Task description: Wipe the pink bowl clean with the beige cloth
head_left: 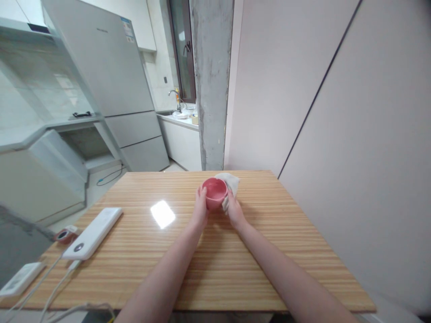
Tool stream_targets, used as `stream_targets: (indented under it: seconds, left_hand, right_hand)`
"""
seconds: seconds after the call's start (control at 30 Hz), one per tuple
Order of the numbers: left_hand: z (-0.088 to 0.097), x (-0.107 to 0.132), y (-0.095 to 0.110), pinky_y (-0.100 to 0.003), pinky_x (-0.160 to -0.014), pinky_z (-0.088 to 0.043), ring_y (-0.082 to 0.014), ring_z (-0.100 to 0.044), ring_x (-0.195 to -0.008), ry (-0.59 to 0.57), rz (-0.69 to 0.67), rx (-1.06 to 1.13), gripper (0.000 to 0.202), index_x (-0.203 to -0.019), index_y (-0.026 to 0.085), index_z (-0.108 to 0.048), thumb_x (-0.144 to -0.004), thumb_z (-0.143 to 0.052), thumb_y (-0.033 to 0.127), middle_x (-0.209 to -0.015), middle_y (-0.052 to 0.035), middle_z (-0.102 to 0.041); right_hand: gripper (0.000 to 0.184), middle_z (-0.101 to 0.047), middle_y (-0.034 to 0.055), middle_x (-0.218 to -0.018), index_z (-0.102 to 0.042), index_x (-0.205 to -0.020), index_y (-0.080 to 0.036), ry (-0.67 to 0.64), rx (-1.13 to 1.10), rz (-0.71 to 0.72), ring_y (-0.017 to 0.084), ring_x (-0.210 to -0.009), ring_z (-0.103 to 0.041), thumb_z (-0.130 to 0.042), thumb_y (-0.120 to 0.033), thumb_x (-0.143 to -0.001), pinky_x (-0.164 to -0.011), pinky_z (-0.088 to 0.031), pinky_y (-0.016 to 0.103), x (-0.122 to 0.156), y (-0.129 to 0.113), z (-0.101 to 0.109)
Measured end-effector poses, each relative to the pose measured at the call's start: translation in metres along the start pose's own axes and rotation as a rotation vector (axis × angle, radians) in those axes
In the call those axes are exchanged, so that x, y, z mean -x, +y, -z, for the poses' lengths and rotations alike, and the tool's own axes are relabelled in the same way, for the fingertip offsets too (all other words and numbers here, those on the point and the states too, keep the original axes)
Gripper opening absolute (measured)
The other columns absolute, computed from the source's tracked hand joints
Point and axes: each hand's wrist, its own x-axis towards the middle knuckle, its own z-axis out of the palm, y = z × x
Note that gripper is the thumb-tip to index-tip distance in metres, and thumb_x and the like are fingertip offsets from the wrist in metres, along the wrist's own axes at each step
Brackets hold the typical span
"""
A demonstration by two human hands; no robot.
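Left hand (201,204): clamped on the left side of a pink, round, smooth-walled bowl (214,193), thumb up at its rim; fingers mostly hidden behind the wall
Right hand (235,210): closed on a pale grey-white, limp fabric cloth (232,181) and holding it against the bowl's right side; fingertips hidden
Bowl from the hands: directly between them, to the right of the left hand and to the left of the right; both touch it, so neither is clearly nearer
Bowl's place: over the far part of a striped, light-brown wood-grain table (286,215), near its far edge; whether the base touches the tabletop, I cannot tell
Bowl's opening: faces up and, it seems, tipped a little toward the person; near outer wall in sight below the rim
Bowl's long axis: none evident; the rim looks roughly round
Cloth: bunched at the bowl's right, spreading behind its far right rim; part hangs below beside the right hand
White, flat, oblong power bank (97,231): well apart from the bowl, to its left and nearer the person
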Motion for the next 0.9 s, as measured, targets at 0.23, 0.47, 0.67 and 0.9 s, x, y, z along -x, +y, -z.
stream_targets:
  seconds: [0.23, 0.47, 0.67, 0.9]
  left_hand:
    - [0.007, 0.002, 0.01, -0.024, -0.058, -0.045, -0.0165, -0.061, -0.073, -0.072, 0.262, -0.243, 0.054, -0.112, 0.021, -0.05, -0.067, -0.072, 0.041, -0.089, -0.0052, -0.064]
    - [0.003, 0.003, 0.006, -0.022, -0.066, -0.046, -0.0144, -0.059, -0.087, 0.07, -0.044, -0.045, 0.033, -0.105, 0.022, -0.052, -0.075, -0.06, 0.032, -0.106, -0.003, -0.06]
    - [0.001, 0.008, 0.015, -0.021, -0.056, -0.045, -0.0139, -0.06, -0.075, -0.064, 0.171, -0.13, 0.046, -0.109, 0.021, -0.05, -0.071, -0.069, 0.041, -0.097, -0.0057, -0.063]
    - [-0.003, 0.007, 0.009, -0.026, -0.07, -0.051, -0.0213, -0.06, -0.1, -0.06, 0.069, -0.015, 0.046, -0.119, 0.02, -0.051, -0.077, -0.062, 0.037, -0.119, -0.0097, -0.06]
  right_hand:
    - [0.058, -0.072, 0.0066, -0.094, -0.07, -0.091, -0.02, 0.026, 0.016, -0.119, 0.027, -0.1, -0.063, -0.054, -0.071, -0.069, -0.092, -0.048, 0.041, -0.022, -0.016, 0.023]
    - [0.059, -0.072, 0.0062, -0.082, -0.069, -0.089, -0.02, -0.058, -0.092, -0.165, 0.023, -0.091, -0.066, -0.045, -0.072, -0.074, -0.078, -0.054, 0.036, 0.003, -0.008, -0.006]
    - [0.052, -0.07, 0.0064, -0.101, -0.064, -0.102, -0.02, 0.037, -0.017, 0.016, 0.021, -0.109, -0.059, -0.043, -0.062, -0.082, -0.097, -0.044, 0.036, -0.001, -0.018, 0.004]
    - [0.044, -0.064, 0.0061, -0.118, -0.06, -0.111, -0.021, -0.063, -0.039, 0.079, 0.02, -0.118, -0.053, -0.049, -0.054, -0.083, -0.105, -0.036, 0.037, 0.01, -0.019, -0.002]
